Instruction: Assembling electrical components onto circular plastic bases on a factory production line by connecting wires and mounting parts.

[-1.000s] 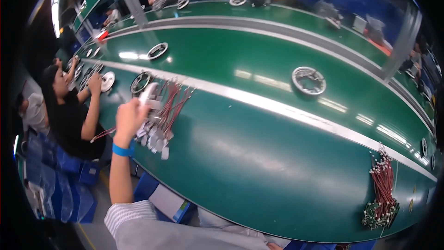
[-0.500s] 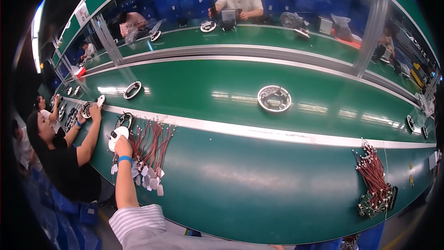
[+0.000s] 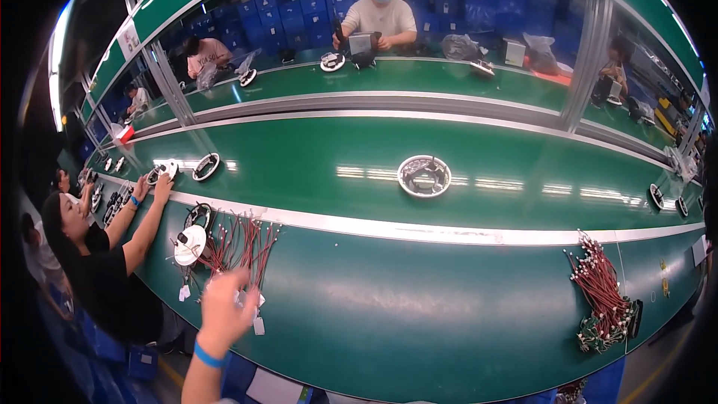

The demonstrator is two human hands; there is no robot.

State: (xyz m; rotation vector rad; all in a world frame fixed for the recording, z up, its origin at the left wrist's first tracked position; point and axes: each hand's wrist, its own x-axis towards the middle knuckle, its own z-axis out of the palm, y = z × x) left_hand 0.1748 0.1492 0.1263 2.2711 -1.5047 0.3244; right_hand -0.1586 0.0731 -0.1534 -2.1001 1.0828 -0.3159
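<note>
My left hand (image 3: 224, 310), with a blue band at the wrist, is raised over the near bench edge. Its thumb and fingers look loosely bent and apart, with nothing visible in them. Just beyond it lies a white round disc (image 3: 190, 248) with a black part on top, apart from the hand. A ring-shaped housing with black parts (image 3: 198, 215) rests behind the disc. Dark red wires (image 3: 241, 243) with white tags spread beside it, partly hidden by my hand. My right hand is out of view.
A white ring housing (image 3: 424, 177) sits on the green conveyor (image 3: 314, 135), behind a pale rail (image 3: 351, 229). More red wires with green boards (image 3: 598, 295) lie at right. At left, a co-worker in black (image 3: 101, 262) holds a white round part over the rail.
My left hand has let go of the white disc and drawn back toward me. The ring housing on the conveyor appears further left. The left co-worker's hands have moved toward the conveyor.
</note>
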